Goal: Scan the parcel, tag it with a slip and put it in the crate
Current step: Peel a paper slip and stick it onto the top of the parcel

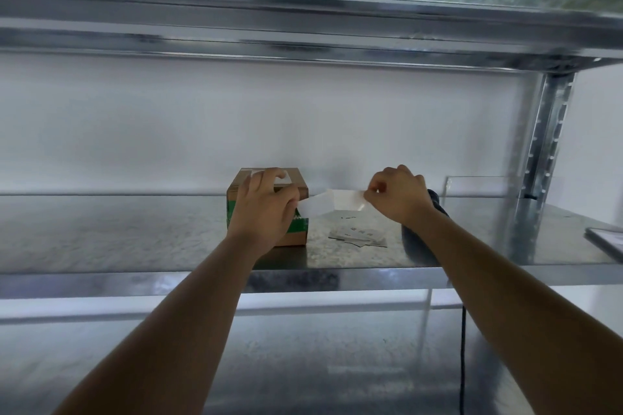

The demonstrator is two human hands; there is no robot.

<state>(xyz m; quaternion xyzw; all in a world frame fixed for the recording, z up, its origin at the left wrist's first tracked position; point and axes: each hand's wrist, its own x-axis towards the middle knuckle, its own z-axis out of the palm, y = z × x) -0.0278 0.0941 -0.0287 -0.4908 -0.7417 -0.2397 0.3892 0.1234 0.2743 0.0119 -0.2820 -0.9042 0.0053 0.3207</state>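
While both hands are raised over the metal shelf (135,232), the item of concern is a white slip (332,204), stretched between them with its long axis running left to right.

Left hand (264,207): fingers closed on the slip's left end, just at the near right corner of the parcel. Whether the hand also touches the box cannot be told.

Right hand (396,194): fingers (374,190) pinched together on the slip's right end, held slightly higher than the left. The slip appears to be splitting into two layers, so the step in hand is judged to be peeling it from its backing.

Parcel (293,192): small brown carton with green print, upright on the shelf, partly behind the left hand. White label on its top face. It lies directly left of the slip, so the left hand is the nearer; the coming move would likely carry the slip leftward onto the carton.

Loose slips (357,235): small pile flat on the shelf, beneath the held slip, right of the parcel.

Scanner (416,242): dark body lying on the shelf under the right forearm, cord hanging below.

Clear bin (478,185): transparent wall at far right; possibly the crate, not certain.

Progress: tagging not yet done.
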